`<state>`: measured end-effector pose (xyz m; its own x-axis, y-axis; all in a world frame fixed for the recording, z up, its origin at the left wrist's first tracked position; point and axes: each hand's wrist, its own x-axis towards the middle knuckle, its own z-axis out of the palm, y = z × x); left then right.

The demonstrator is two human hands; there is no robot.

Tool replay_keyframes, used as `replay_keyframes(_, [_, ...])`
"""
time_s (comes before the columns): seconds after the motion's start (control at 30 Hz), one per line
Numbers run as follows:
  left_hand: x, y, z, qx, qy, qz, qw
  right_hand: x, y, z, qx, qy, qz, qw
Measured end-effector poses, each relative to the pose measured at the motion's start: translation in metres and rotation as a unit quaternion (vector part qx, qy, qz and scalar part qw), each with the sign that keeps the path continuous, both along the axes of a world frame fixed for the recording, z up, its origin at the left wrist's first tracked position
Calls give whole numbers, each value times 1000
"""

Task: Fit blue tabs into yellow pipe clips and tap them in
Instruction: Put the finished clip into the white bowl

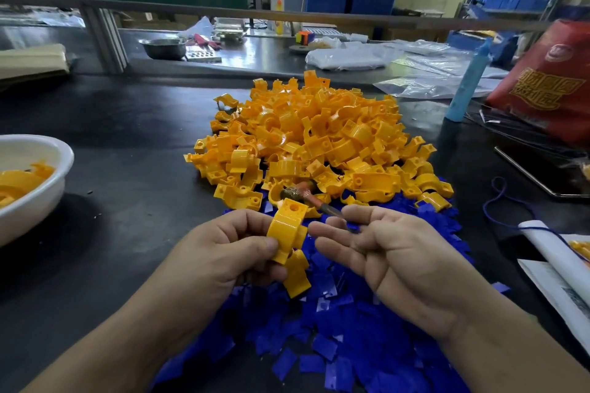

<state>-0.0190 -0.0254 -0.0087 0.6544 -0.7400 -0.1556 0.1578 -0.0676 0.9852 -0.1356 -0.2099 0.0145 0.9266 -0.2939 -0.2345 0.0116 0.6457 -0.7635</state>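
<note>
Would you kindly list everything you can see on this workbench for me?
table: one, black, underneath everything
clips: large pile, yellow, table centre
tabs: large pile, blue, near edge
held clips: apparently two, yellow, in the left hand
hammer: one, orange handle, between the piles, handle end hidden behind the right hand
white bowl: one, left, holding yellow clips
bottle: one, light blue, right
bag: one, red, far right
metal bowl: one, silver, back bench
plastic bags: several, clear, back right
papers: few, white, right edge
left hand: one, grips the held clips
right hand: one, beside them, grip unclear
</note>
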Motion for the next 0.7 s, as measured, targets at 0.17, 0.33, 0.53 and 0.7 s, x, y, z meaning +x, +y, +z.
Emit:
replay_keyframes(0.17, [1,1,0,-17,3,9,1000,-1,1,-2,-61,10,11,998])
replay_keyframes(0.33, [-3,-1,1,3,-32,-3,999,-4,7,-4,-247,22,-14,969])
replay_keyframes(0.53, [-8,-5,4,37,-70,-16,997,-5,14,-9,-405,11,-52,913])
replay_keyframes(0.7, [-12,-5,4,48,-104,-29,993,-6,19,-7,-395,-7,-30,918])
